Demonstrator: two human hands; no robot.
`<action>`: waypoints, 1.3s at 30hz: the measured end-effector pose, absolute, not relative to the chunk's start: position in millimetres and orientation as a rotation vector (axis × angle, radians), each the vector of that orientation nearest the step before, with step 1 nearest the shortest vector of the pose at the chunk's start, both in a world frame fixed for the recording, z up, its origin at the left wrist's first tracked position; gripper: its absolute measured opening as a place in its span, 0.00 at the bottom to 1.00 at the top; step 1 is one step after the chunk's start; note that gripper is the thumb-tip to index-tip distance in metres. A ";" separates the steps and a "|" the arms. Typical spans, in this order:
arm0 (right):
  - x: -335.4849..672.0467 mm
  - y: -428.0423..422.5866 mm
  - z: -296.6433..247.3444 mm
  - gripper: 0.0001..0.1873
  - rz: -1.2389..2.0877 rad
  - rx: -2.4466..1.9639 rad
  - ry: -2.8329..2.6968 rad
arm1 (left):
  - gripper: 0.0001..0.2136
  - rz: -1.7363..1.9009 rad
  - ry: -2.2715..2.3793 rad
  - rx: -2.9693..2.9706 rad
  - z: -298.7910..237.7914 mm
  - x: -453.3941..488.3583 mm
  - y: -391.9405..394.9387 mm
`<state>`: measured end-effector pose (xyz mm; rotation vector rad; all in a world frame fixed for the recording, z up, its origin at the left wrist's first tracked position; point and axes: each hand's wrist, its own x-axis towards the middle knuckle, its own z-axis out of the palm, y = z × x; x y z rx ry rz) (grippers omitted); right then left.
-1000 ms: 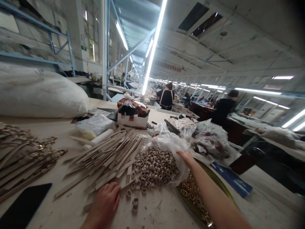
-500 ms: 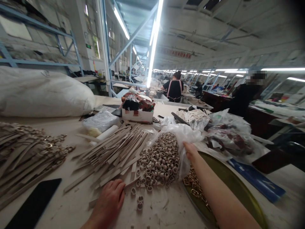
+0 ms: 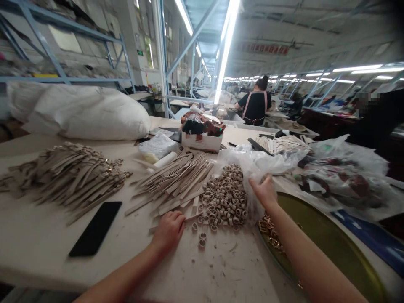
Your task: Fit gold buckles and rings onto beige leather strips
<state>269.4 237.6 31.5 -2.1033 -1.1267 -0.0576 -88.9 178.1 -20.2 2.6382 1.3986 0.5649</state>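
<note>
My left hand lies on the table with its fingers closed on a thin beige strap, whose end sticks out to the right. Close by is a bundle of similar flat strips. A heap of small beige loops sits between my hands, with several stray loops in front of it. My right hand is at the clear plastic bag beside the heap, its fingers curled on the film. Beneath my right forearm is a round gold-green tray holding gold metal buckles.
A black phone and a pile of straps with metal fittings lie left. Behind stand a white sack and a filled box. Bagged brown pieces and a blue packet are right. A person works beyond.
The view has turned left and pulled back, so the table's contents appear shifted right and more of the left side shows. My left hand stays on the strap; my right remains at the bag.
</note>
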 end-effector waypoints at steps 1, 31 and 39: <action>262.7 220.6 34.7 0.40 -0.114 -2.075 -1.178 | 0.07 0.586 1.397 2.641 -20.8 -90.2 176.2; 58.0 54.0 8.9 0.21 1.422 -1.380 -1.265 | 0.06 0.816 0.900 0.451 39.4 -67.5 118.1; 75.5 16.9 -0.5 0.19 1.545 -1.424 -0.764 | 0.06 1.001 0.959 0.265 26.0 -71.0 116.5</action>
